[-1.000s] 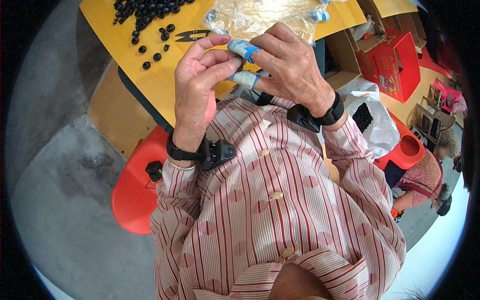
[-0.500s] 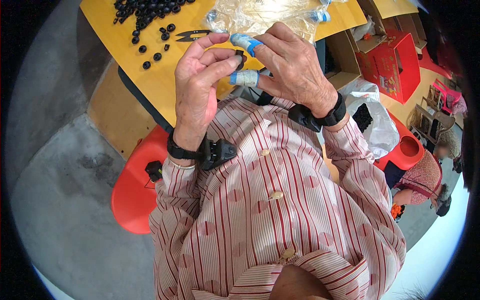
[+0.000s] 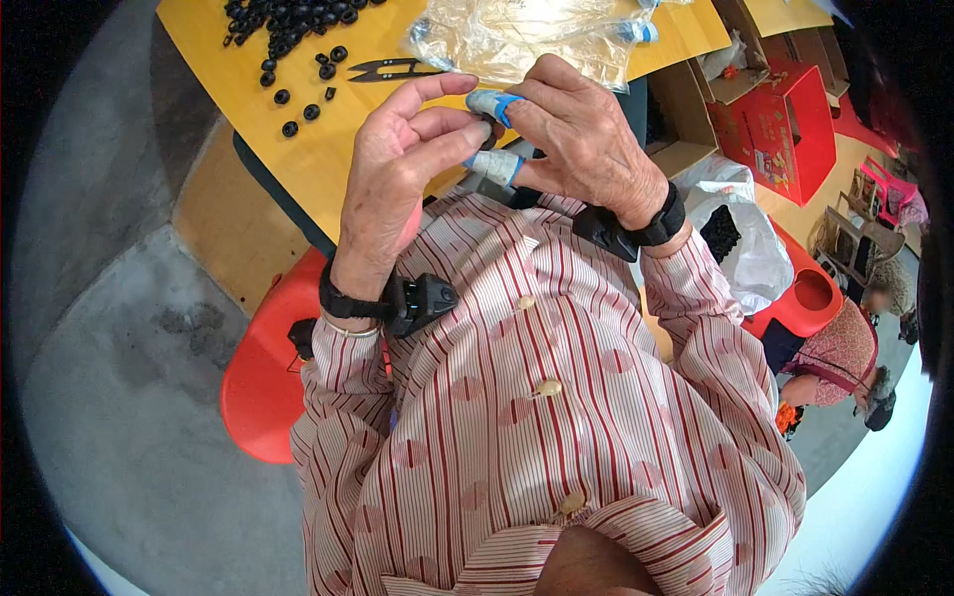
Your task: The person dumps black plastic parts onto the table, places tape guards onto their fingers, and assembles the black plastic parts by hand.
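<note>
Over the near edge of the table, both hands meet at a small round black part (image 3: 489,134), mostly covered by fingers. My left hand (image 3: 397,159) is closed on it, pinching with thumb and fingertips, while its index finger reaches out above. From the other side, my right hand (image 3: 586,139) closes its thumb and index finger around the same part; both fingers are wrapped in white and blue tape. Just beyond the left hand lie black thread snips (image 3: 393,71). A heap of similar black parts (image 3: 288,25) sits farther off, with several loose ones nearer.
Clear plastic bags (image 3: 517,40) cover the far part of the yellow table (image 3: 238,89). To the right are an open cardboard box (image 3: 686,124), a red box (image 3: 780,129) and a white sack (image 3: 760,268) of black pieces. Red stools (image 3: 258,387) flank me; a person (image 3: 835,348) is at far right.
My left hand has shifted slightly, its wrist going left and its fingertips right toward the taped fingers. The right thumb and index finger have drawn closer around the black part, which is now more hidden.
</note>
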The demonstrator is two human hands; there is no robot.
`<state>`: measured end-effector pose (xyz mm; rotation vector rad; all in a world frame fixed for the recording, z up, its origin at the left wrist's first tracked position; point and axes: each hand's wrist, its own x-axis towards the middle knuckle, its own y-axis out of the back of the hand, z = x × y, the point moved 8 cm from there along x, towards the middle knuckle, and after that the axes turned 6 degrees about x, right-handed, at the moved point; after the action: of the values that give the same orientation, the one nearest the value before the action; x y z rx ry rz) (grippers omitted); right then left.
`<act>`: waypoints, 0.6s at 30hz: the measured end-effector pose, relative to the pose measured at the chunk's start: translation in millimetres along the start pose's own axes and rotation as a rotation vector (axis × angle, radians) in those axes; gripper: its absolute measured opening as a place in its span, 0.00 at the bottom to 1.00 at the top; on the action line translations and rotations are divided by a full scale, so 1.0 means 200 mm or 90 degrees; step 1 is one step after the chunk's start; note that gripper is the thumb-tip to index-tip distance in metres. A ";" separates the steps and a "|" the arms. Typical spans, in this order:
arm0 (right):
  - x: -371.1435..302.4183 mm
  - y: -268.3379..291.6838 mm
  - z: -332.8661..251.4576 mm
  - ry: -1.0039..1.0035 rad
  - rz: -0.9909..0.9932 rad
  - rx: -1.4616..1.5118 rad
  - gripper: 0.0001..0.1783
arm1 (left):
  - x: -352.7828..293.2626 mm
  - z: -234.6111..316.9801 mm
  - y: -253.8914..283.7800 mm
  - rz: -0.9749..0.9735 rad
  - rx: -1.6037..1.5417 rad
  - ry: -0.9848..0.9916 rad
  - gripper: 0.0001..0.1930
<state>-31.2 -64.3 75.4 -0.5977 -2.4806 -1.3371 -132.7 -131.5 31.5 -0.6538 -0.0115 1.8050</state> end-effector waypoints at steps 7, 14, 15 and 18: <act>-0.01 0.07 0.03 -0.004 0.076 0.058 0.17 | -0.03 0.07 0.03 -0.043 0.263 -0.118 0.33; 0.01 0.06 0.01 0.020 0.114 0.127 0.19 | -0.06 0.15 -0.09 -0.095 0.505 -0.250 0.38; 0.01 0.06 0.00 0.019 0.114 0.125 0.19 | -0.05 0.15 -0.08 -0.090 0.485 -0.261 0.37; 0.01 0.07 -0.01 0.033 0.119 0.152 0.19 | -0.06 0.17 -0.09 -0.074 0.460 -0.288 0.34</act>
<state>-26.8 -58.7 87.8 -0.7070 -2.4250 -0.9597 -129.3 -125.3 70.5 0.2640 0.2801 1.6517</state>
